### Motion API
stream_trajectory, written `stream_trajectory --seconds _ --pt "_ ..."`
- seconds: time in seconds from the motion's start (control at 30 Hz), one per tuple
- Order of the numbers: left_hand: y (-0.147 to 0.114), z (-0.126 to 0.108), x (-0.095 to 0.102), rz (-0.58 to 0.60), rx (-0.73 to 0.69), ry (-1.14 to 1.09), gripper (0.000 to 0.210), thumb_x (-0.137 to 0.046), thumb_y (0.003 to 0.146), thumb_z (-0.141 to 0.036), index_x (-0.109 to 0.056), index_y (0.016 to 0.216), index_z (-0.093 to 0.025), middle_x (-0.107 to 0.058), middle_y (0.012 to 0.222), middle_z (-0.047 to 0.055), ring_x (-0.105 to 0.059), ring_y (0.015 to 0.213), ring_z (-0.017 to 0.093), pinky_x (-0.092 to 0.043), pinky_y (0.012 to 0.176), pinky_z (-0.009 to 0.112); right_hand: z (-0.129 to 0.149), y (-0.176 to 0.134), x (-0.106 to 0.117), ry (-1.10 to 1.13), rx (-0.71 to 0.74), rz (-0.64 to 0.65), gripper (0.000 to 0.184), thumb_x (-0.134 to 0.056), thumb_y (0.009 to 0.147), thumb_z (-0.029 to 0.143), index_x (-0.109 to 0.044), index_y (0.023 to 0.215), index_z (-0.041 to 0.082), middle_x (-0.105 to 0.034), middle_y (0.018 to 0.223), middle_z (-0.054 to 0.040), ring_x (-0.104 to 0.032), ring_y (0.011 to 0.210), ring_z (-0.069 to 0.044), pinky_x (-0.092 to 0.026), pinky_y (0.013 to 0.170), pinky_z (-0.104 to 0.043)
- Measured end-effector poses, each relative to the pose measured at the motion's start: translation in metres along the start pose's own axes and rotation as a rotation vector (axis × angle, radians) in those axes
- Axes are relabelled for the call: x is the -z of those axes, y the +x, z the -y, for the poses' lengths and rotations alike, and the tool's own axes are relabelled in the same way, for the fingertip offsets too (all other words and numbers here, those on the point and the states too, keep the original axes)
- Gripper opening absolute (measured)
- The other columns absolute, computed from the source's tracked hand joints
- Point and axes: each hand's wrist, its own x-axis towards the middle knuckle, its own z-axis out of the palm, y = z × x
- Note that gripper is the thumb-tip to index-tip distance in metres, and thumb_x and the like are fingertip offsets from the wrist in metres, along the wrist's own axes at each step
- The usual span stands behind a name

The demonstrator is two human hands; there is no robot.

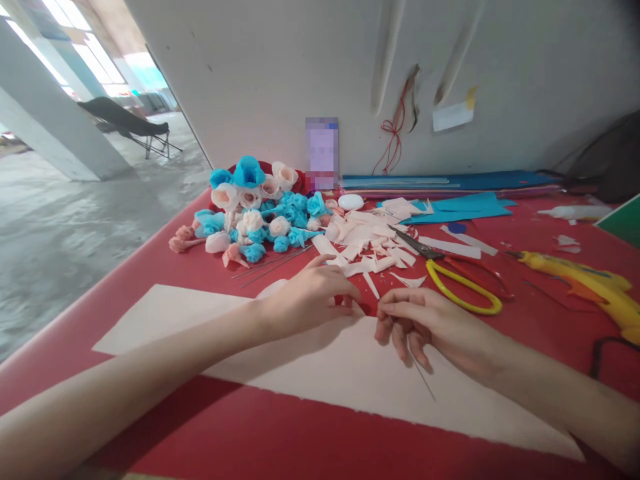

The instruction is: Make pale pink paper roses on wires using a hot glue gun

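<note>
A long sheet of pale crepe paper [320, 373] lies across the table in front of me. Above its far edge is my left hand [313, 293], palm down with the fingers bent inward. A pale bit of paper shows at its fingertips, but what they grip is hidden. My right hand [420, 327] pinches a thin wire [425, 382] between thumb and forefinger; the wire slants down over the sheet. Beyond both hands lies a heap of pale paper scraps [357, 233]. Scissors [463, 287] with yellow and red handles rest just past my right hand.
Blue, white and pink paper flowers [255, 220] are piled at the back left, with loose wires [275, 265] before them. A phone [321, 153] leans on the wall. Blue paper [460, 210] lies at the back. A yellow glue gun [580, 280] is at right.
</note>
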Motion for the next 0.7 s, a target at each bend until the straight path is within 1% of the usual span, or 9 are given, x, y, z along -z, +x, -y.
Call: stream_trajectory --seconds 0.07,0.17,0.27,0.37,0.43,0.5,0.57,0.7 --pt "-0.0004 0.0001 0.0003 0.002 0.002 0.013 0.011 -0.057 0.079 -0.026 -0.066 0.081 -0.021 -0.067 0.073 -0.003 -0.057 0.075 0.012 -0.02 0.103 0.039 0.0004 0.0004 -0.0002 0.002 0.0 0.003 0.019 -0.052 0.079 0.03 -0.053 0.074 0.012 -0.062 0.073 -0.0078 -0.053 0.044 -0.009 -0.038 0.03 -0.013" --pt "-0.0011 0.0014 -0.0001 -0.007 -0.004 0.035 0.011 -0.057 0.08 -0.025 -0.067 0.082 -0.021 -0.068 0.073 -0.003 -0.057 0.076 0.012 -0.018 0.104 0.039 0.0017 0.001 -0.0015 0.006 0.003 0.002 0.019 -0.053 0.078 0.03 -0.053 0.074 0.012 -0.062 0.072 -0.0074 -0.054 0.045 -0.009 -0.038 0.03 -0.013" --pt "-0.0018 0.0032 -0.0007 -0.011 -0.019 0.047 0.011 -0.057 0.08 -0.024 -0.067 0.08 -0.022 -0.069 0.073 -0.002 -0.058 0.074 0.013 -0.018 0.105 0.039 0.0029 0.0009 -0.0026 0.012 0.004 -0.01 0.02 -0.054 0.077 0.031 -0.051 0.073 0.012 -0.061 0.071 -0.0071 -0.053 0.043 -0.009 -0.037 0.03 -0.012" --pt "-0.0021 0.0043 -0.0004 -0.01 -0.042 0.056 0.012 -0.056 0.079 -0.02 -0.067 0.074 -0.021 -0.069 0.073 -0.002 -0.057 0.076 0.014 -0.021 0.103 0.039 0.0026 0.0004 -0.0024 0.016 -0.003 -0.013 0.02 -0.054 0.077 0.032 -0.05 0.073 0.012 -0.061 0.07 -0.0068 -0.053 0.043 -0.009 -0.037 0.029 -0.012" --pt "-0.0018 0.0044 0.0004 -0.01 -0.063 0.06 0.013 -0.056 0.079 -0.018 -0.066 0.071 -0.02 -0.07 0.079 -0.001 -0.057 0.079 0.015 -0.024 0.099 0.037 0.0018 0.0001 -0.0018 0.016 -0.005 -0.009 0.021 -0.055 0.077 0.032 -0.051 0.073 0.012 -0.062 0.071 -0.0074 -0.054 0.043 -0.009 -0.037 0.029 -0.012" --pt "-0.0012 0.0043 0.0009 -0.017 -0.08 0.061 0.015 -0.055 0.079 -0.017 -0.066 0.069 -0.02 -0.068 0.091 0.001 -0.055 0.084 0.015 -0.028 0.095 0.035 0.0013 -0.0001 -0.0014 0.016 -0.004 -0.009 0.021 -0.055 0.077 0.032 -0.052 0.074 0.012 -0.062 0.071 -0.0076 -0.054 0.043 -0.009 -0.037 0.029 -0.012" --pt "-0.0006 0.0045 0.0005 -0.018 -0.088 0.056 0.017 -0.054 0.079 -0.017 -0.065 0.068 -0.02 -0.067 0.095 0.002 -0.054 0.086 0.016 -0.03 0.091 0.033 0.0013 -0.0003 -0.0013 0.019 -0.003 -0.01 0.02 -0.054 0.076 0.031 -0.052 0.073 0.012 -0.062 0.07 -0.007 -0.053 0.042 -0.009 -0.037 0.029 -0.012" --pt "-0.0003 0.0052 -0.0017 0.04 -0.065 0.014 0.014 -0.052 0.079 -0.016 -0.064 0.071 -0.018 -0.067 0.076 0.0 -0.054 0.075 0.014 -0.034 0.088 0.031 0.0012 -0.0006 -0.0013 0.022 -0.005 -0.006 0.019 -0.054 0.078 0.03 -0.052 0.073 0.012 -0.061 0.069 -0.0065 -0.053 0.042 -0.009 -0.037 0.029 -0.013"
